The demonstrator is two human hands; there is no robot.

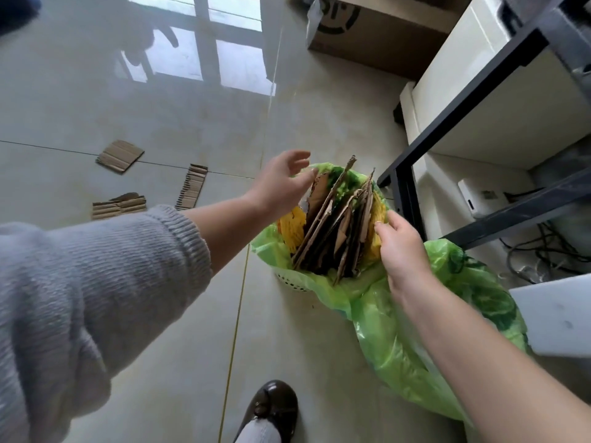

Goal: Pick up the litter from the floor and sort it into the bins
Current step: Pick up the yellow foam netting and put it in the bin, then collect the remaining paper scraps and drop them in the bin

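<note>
cardboard box (377,33), partial black circular logo, lettering unreadable

The bin (292,281) stands on the floor (179,110), lined with a bag (399,340) that spills over its near right side. Cardboard sheets (332,219) stand upright inside it. Three cardboard scraps (120,156) lie on the floor well to its left. A metal frame (412,199) stands just right of the bin, and a cardboard box (377,36) sits far behind. A shoe (271,407) rests on the floor nearest us.

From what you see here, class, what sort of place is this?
Probably an office or storeroom: glossy tiled floor, a dark metal frame with cables beneath, and a large cardboard box.
</note>
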